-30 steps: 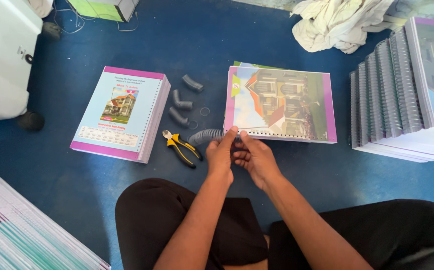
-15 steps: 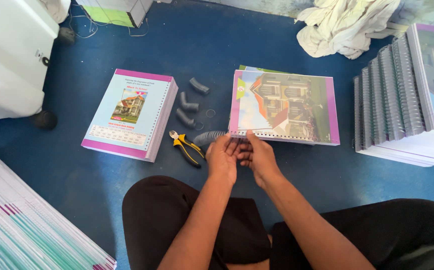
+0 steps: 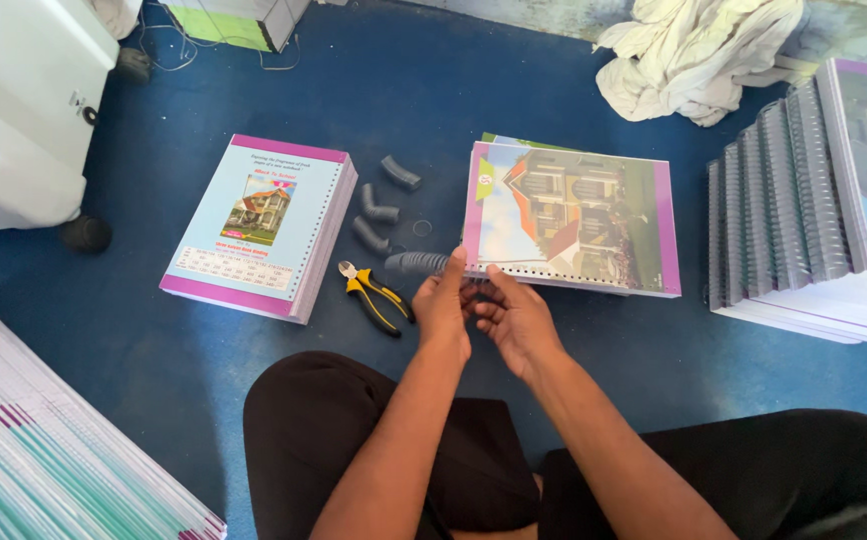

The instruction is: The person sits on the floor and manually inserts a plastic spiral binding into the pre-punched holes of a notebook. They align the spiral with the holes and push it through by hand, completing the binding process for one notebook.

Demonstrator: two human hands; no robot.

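My left hand (image 3: pixel 443 303) and my right hand (image 3: pixel 514 316) meet at the near left corner of a punched booklet (image 3: pixel 572 215) with a house picture on its cover. Both hands pinch a grey spiral binding coil (image 3: pixel 418 263) that runs left from the fingers along the booklet's punched edge. Yellow-handled pliers (image 3: pixel 376 297) lie just left of my left hand on the blue floor (image 3: pixel 454 80).
A second punched booklet stack (image 3: pixel 259 225) lies to the left, with three short coil pieces (image 3: pixel 382 211) beside it. Bound booklets (image 3: pixel 814 210) are stacked at right, loose sheets (image 3: pixel 44 460) at lower left. A white machine (image 3: pixel 24 100) stands upper left, crumpled cloth (image 3: pixel 699 55) at top.
The view has shifted slightly, so everything sits a little lower and to the right. My hands stay together on the coil at the booklet's corner.
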